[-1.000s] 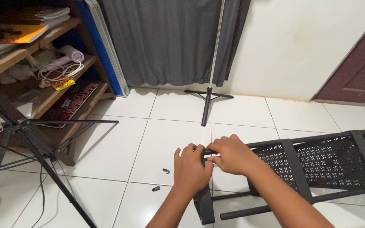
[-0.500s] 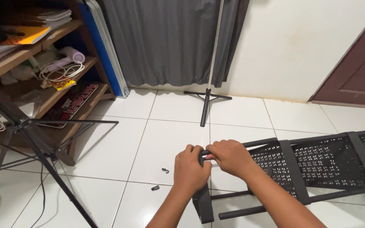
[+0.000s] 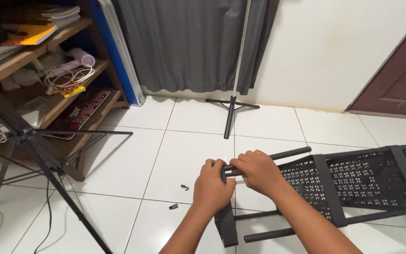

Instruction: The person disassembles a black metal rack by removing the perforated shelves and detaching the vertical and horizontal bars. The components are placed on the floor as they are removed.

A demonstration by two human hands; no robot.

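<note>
A black metal rack [image 3: 367,181] with perforated shelves lies on its side on the white tiled floor. My left hand [image 3: 212,188] grips the top of its black end frame [image 3: 225,226]. My right hand [image 3: 258,171] is closed around a black tube [image 3: 290,153] where it meets that frame. Both hands press together at the joint, and the joint itself is hidden under my fingers. Two small black pieces [image 3: 184,187] [image 3: 173,206] lie on the tiles just left of my left hand.
A black tripod [image 3: 43,160] with a cable stands at the left. Behind it is a wooden shelf unit [image 3: 57,84] with books, cords and a hair dryer. A light stand [image 3: 233,101] rises in front of a grey curtain. A brown door [image 3: 400,80] is at right.
The rack and both hands sit slightly lower and further left in view than before. My grip on the frame and tube stays the same.
</note>
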